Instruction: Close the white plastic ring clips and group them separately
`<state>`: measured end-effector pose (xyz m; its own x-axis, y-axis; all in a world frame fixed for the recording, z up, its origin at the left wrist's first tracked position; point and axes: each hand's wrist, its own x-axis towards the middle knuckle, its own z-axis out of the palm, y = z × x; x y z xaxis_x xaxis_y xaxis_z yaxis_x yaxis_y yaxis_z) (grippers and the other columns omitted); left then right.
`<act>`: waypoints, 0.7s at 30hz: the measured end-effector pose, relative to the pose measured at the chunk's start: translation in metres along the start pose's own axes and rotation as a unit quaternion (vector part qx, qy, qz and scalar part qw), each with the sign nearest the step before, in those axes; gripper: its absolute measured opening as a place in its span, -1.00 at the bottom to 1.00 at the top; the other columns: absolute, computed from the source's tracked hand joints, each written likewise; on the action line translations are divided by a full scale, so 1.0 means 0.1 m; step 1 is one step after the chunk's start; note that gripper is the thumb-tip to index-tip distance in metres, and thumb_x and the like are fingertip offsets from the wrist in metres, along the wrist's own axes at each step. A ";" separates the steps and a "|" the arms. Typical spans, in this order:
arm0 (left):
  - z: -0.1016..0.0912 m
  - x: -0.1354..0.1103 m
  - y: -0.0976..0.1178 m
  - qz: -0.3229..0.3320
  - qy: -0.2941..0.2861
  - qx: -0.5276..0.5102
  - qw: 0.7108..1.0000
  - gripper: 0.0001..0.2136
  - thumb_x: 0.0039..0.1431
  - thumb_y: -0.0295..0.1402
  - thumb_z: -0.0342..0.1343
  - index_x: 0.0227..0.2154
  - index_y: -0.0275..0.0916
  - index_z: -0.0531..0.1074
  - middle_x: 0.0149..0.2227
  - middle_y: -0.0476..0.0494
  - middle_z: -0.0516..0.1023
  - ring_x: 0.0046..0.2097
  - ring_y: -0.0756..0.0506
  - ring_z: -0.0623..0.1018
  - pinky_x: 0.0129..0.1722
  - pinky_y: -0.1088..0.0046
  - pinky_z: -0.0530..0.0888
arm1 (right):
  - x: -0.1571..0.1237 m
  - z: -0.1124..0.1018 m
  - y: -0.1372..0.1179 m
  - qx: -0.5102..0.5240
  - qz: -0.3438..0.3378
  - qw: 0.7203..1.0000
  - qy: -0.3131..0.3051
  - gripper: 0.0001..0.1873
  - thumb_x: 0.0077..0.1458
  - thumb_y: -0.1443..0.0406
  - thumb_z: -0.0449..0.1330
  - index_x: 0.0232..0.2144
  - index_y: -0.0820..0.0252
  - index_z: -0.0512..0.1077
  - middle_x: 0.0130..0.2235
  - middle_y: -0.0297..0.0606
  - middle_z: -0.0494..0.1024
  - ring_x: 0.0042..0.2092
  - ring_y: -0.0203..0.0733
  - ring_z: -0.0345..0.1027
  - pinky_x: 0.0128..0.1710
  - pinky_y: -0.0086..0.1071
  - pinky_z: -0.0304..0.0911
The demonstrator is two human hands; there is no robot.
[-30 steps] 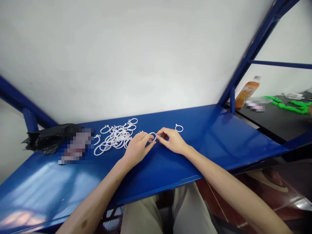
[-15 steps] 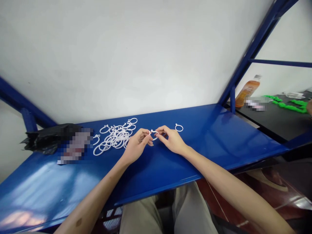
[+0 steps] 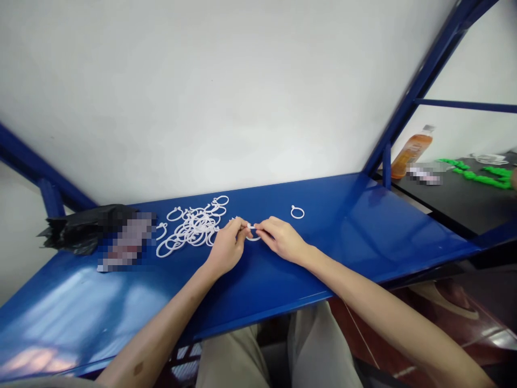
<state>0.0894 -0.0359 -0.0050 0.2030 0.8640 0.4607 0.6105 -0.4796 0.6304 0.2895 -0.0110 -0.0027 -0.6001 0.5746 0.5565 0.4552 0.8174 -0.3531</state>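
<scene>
Between my two hands is a white ring [image 3: 254, 238], pinched from both sides just above the blue table [image 3: 258, 280]. My left hand [image 3: 231, 242] is closed on its left side, fingertips at the small knob on top. Thumb and fingers of my right hand [image 3: 283, 237] grip the ring's right side. Part of the ring is hidden behind the fingers. A heap of similar white rings [image 3: 194, 229] with little knobs lies left of my left hand. One separate white ring [image 3: 298, 213] rests beyond my right hand.
On the table's left lie a black plastic bag [image 3: 76, 231] and a blurred packet [image 3: 127, 242]. Blue frame posts [image 3: 386, 164] rise at both sides. To the right, a dark table [image 3: 448, 199] bears an orange drink bottle [image 3: 412, 153] and green pieces [image 3: 480, 175].
My hands have come slightly closer together and lower, with the ring still between them. The right fingers have closed in a tighter pinch near the ring's top. The heap looks unchanged.
</scene>
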 end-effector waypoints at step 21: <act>-0.03 0.90 -0.53 -0.181 -0.043 0.446 0.875 -0.59 0.28 -0.15 -0.03 -0.17 -0.40 0.56 -0.06 -0.55 0.56 0.10 -0.48 0.40 0.01 -0.02 0.33 | -0.11 -0.59 0.69 -0.233 0.312 0.917 0.089 -0.74 0.30 0.29 0.12 -0.09 0.20 0.58 -0.12 -0.02 0.55 -0.02 0.11 0.29 -0.04 -0.10 0.33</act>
<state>0.0729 0.0665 0.0045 -0.0936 0.9614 0.2588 0.9939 0.1054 -0.0319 0.3664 0.0370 0.0112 -0.0297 0.8746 0.4838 0.9295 0.2022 -0.3085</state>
